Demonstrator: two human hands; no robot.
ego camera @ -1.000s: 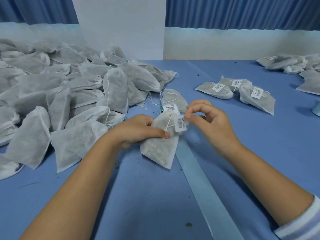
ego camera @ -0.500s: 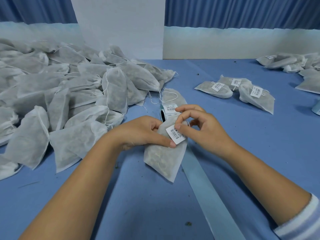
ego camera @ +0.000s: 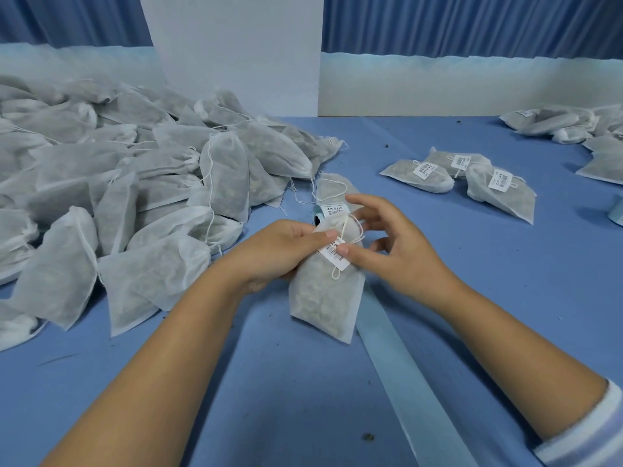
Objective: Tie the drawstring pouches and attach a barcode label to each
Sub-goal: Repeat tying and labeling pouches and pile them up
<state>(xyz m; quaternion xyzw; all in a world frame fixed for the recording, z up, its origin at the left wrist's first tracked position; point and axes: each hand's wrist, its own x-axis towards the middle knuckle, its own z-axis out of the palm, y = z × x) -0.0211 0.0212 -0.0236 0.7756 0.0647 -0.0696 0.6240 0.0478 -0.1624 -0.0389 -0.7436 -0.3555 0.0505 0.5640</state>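
My left hand (ego camera: 279, 251) grips the neck of a white mesh drawstring pouch (ego camera: 323, 298) filled with dried material, held just above the blue table. A barcode label (ego camera: 333, 256) lies on the pouch's upper face over its white drawstring (ego camera: 347, 230). My right hand (ego camera: 394, 244) presses its thumb on the label, the other fingers spread apart. Behind the pouch sits the label roll (ego camera: 328, 210), with its blue backing strip (ego camera: 404, 375) trailing toward me.
A big heap of unlabelled pouches (ego camera: 118, 183) fills the left of the table (ego camera: 236, 399). Three labelled pouches (ego camera: 462, 176) lie at the right middle, more of them (ego camera: 569, 126) at the far right. A white wall panel (ego camera: 232, 52) stands behind.
The label has come down from beside the drawstring onto the pouch face. My right hand went from pinching the label to pressing it with the thumb, fingers spreading. The pouch shifted slightly toward me.
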